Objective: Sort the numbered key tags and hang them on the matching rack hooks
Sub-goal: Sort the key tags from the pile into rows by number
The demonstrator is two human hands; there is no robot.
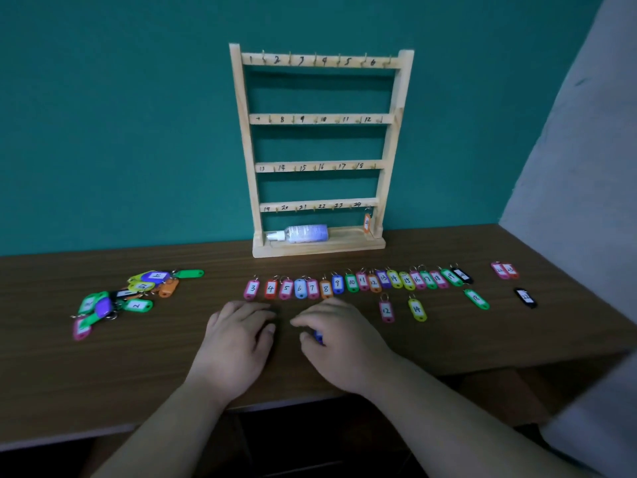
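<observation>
A wooden rack (pixel 320 60) with four numbered hook rails stands against the teal wall. One orange tag (pixel 367 223) hangs at its lowest rail's right end. A row of numbered tags (pixel 351 282) from 3 up to about 20 lies on the table in front. A loose heap of tags (pixel 127 294) sits at the left. My left hand (pixel 238 336) lies on the table, fingers curled over something dark that is mostly hidden. My right hand (pixel 337 336) holds a blue tag (pixel 319 337) under its fingers.
Spare tags 12 (pixel 386 310) and 14 (pixel 417 309) lie below the row. A green tag (pixel 476 299), a black tag (pixel 525 297) and two pink-red tags (pixel 505 270) lie further right. A spray bottle (pixel 303 233) lies on the rack's base. The brown table's (pixel 103 374) front edge is near.
</observation>
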